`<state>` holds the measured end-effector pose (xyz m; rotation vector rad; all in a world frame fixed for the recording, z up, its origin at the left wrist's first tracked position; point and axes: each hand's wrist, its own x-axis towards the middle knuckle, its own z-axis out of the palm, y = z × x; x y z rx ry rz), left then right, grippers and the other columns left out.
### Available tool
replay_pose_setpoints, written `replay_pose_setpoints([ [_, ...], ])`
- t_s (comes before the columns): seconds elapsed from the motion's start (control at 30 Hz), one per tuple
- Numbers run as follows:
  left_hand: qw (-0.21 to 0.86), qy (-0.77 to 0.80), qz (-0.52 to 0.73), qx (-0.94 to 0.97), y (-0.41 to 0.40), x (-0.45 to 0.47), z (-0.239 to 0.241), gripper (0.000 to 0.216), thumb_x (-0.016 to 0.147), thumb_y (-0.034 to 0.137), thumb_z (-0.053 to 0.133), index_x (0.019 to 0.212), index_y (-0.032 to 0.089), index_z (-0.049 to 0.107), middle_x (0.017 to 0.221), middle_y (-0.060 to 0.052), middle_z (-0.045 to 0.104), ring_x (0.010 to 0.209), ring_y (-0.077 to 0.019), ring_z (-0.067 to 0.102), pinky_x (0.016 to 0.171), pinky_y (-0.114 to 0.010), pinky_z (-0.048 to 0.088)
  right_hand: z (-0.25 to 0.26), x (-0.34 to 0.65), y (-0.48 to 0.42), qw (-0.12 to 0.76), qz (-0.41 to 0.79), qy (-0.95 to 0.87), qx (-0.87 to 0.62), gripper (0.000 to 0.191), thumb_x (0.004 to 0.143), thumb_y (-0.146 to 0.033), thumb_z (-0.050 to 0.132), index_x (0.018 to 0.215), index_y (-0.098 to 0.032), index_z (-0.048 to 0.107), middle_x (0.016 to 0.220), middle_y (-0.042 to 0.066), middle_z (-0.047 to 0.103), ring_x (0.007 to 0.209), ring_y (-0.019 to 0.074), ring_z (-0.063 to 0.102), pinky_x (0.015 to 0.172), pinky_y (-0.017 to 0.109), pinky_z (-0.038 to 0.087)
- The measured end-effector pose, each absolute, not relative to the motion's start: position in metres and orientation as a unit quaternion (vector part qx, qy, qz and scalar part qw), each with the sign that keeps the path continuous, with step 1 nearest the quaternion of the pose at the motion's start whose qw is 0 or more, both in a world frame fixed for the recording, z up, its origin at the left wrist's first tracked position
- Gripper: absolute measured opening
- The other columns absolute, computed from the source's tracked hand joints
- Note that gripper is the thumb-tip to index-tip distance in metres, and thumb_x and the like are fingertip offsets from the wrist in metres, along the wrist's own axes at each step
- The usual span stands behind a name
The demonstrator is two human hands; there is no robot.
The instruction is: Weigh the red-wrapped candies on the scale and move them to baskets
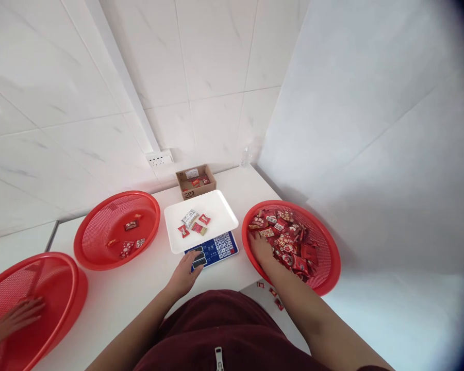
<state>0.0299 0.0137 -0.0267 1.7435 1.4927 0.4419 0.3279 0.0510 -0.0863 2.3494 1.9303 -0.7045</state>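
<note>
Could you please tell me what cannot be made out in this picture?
1. Head view: whether the right hand grips anything; its own back hides the palm.
2. Head view: any reading on the scale's displays; the left hand partly covers them, and they are small and dark.
3. Head view: the bottom of the packet pile; upper packets hide it.
4. Head view: the rest of the leftmost basket; the left edge cuts it off.

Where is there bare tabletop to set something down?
White table shows bare between the middle red basket and the scale, and between the cardboard box and the clear bottle. Crowded: the right red basket, heaped with wrapped packets around the right hand.
</note>
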Motion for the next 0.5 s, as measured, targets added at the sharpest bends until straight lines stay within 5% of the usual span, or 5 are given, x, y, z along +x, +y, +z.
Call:
replay_pose_setpoints([
  [0.27,0.409,0.593,0.195,0.666,0.011,0.028,-0.024,0.035,0.077,0.029,0.056,0.112,0.023,0.059,0.125,-0.010,0.058,0.122,-0.0255,0.050,0.106,-0.045,0.035,-0.084,0.340,0.065,-0.092,-0.289,0.558,0.773,0.034,0.086,-0.019,0.035,0.107,-0.020,0.063,0.111,0.013,0.063,0.101,0.0248,0.058,0.087,0.038,0.040],
  [0.5,0.435,0.603,0.183,0.643,0.010,0.026,-0.018,0.036,0.077,0.028,0.056,0.112,0.022,0.060,0.123,-0.010,0.059,0.118,-0.0258,0.052,0.103,-0.044,0.037,-0.073,0.372,0.049,-0.279,-0.375,0.434,0.770,0.030,0.082,-0.028,0.041,0.103,-0.022,0.061,0.100,0.007,0.066,0.097,0.0226,0.058,0.082,0.037,0.046],
])
